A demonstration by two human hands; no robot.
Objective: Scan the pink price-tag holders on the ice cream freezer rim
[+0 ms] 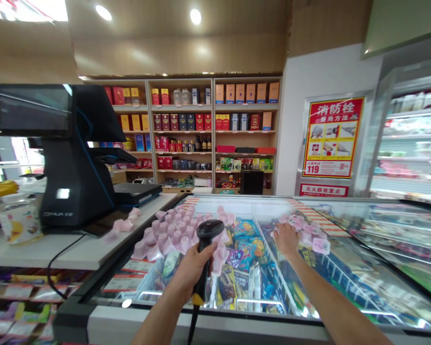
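Left hand (pixel 197 262): fingers wrapped around scanner (pixel 210 230)
Scanner: head just above left fingers
Right hand (pixel 286 238): fingers bent at pink cups (pixel 306 229); cannot tell if pinching
Other cups (pixel 177 227): beyond left fingers

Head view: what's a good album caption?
Left hand grips a black handheld scanner; right hand beside small pink tapered cups.

Black and yellow scanner (pixel 209 231), pink cups (pixel 178 226), striped strip (pixel 321 218), red poster (pixel 332 138)

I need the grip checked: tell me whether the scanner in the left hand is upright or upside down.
Upright, leaning slightly: the scanner has its wide head above the left hand, and its cable hangs below.
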